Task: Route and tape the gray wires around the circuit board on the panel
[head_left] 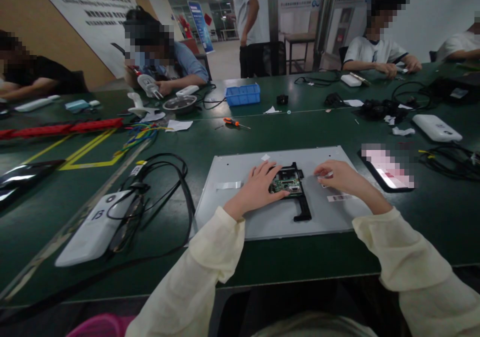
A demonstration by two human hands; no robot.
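Observation:
A grey metal panel (240, 212) lies flat on the green table in front of me. A small green circuit board (287, 183) sits in a black bracket (302, 204) on the panel. My left hand (258, 184) rests on the panel with its fingers spread, the fingertips touching the board's left edge. My right hand (339, 176) is just right of the board, fingers curled in a pinch over a small white label (339, 197) area; what it pinches is too small to name.
A white casing (93, 229) with black cables (165, 177) lies at my left. A phone (388, 169) lies to the right. Farther off are an orange screwdriver (234, 122), a blue tray (242, 95) and a white device (436, 127). Several other people sit around the table.

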